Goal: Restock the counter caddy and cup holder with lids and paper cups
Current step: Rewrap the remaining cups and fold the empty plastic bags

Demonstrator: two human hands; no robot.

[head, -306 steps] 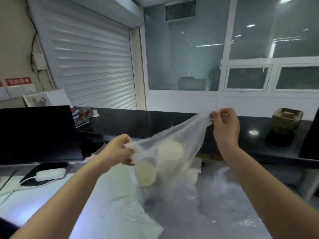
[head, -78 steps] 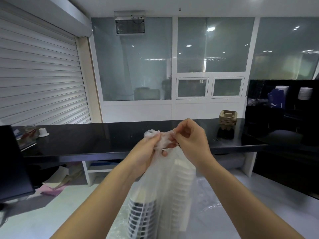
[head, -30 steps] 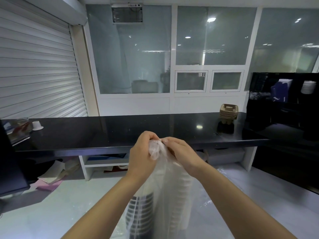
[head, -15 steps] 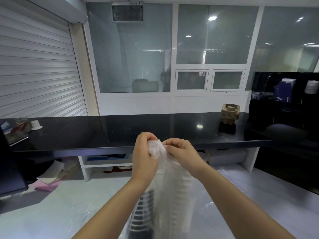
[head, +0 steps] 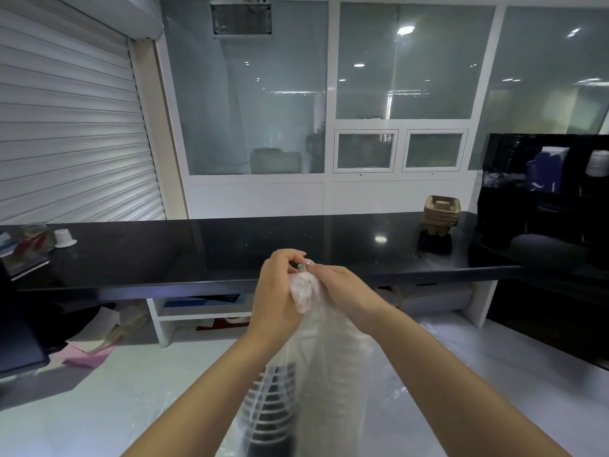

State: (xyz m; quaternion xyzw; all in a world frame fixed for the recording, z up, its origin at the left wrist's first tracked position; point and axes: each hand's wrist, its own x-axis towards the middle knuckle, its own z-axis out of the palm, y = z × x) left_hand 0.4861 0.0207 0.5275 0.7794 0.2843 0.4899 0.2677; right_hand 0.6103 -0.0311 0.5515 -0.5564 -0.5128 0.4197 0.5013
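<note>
black counter (head: 230, 245) broadly bare mid-span; stacked pulp trays (head: 441, 211) right, small white cup (head: 64, 238) far left

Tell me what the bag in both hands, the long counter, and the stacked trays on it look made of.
Bag: thin clear plastic film; it crinkles, and the stacked cups show through it.
Counter: polished black stone or a laminate; it mirrors the ceiling lights.
Trays: matte brown moulded pulp, probably; too far to be sure.

A clear, crinkled plastic bag (head: 329, 351) is standing upright on the pale work surface, its neck bunching into a twisted knot at the top. Inside, two tall stacks are showing through the film — dark-banded paper cups (head: 270, 410) sitting left, white paper cups (head: 333, 374) rising right
</note>
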